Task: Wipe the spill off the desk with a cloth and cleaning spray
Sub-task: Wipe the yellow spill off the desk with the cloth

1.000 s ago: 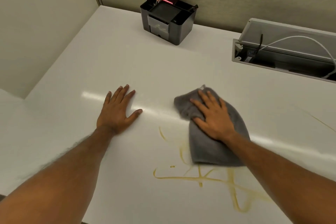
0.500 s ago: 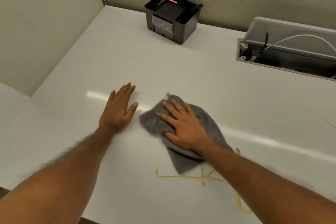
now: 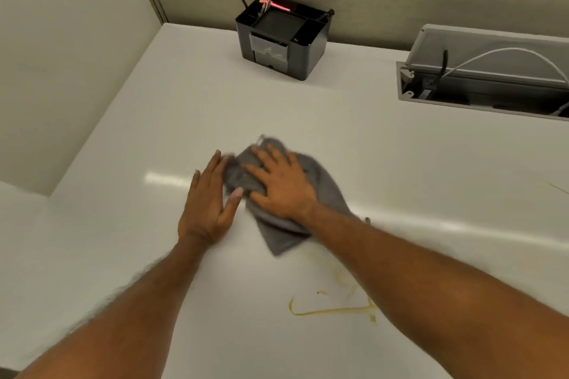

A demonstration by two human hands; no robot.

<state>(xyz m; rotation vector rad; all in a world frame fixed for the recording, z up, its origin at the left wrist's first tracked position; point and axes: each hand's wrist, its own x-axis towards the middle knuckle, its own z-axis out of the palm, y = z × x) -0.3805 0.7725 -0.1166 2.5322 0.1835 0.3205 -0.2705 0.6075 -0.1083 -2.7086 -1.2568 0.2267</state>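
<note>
Our right hand (image 3: 278,186), fingers spread flat on the grey cloth (image 3: 295,218), has swept it left against our flat, open left hand (image 3: 209,203), so the yellow spill (image 3: 332,311) nearer us on the desk (image 3: 385,163) remains unwiped.

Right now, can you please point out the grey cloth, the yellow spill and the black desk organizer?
grey cloth (image 3: 326,184): head view, bare fabric right of the right hand.
yellow spill (image 3: 332,312): head view, on its long horizontal streak.
black desk organizer (image 3: 306,52): head view, on its right front wall.

Grey cloth (image 3: 323,181); yellowish spill (image 3: 332,311), perhaps; white desk (image 3: 308,111).
</note>
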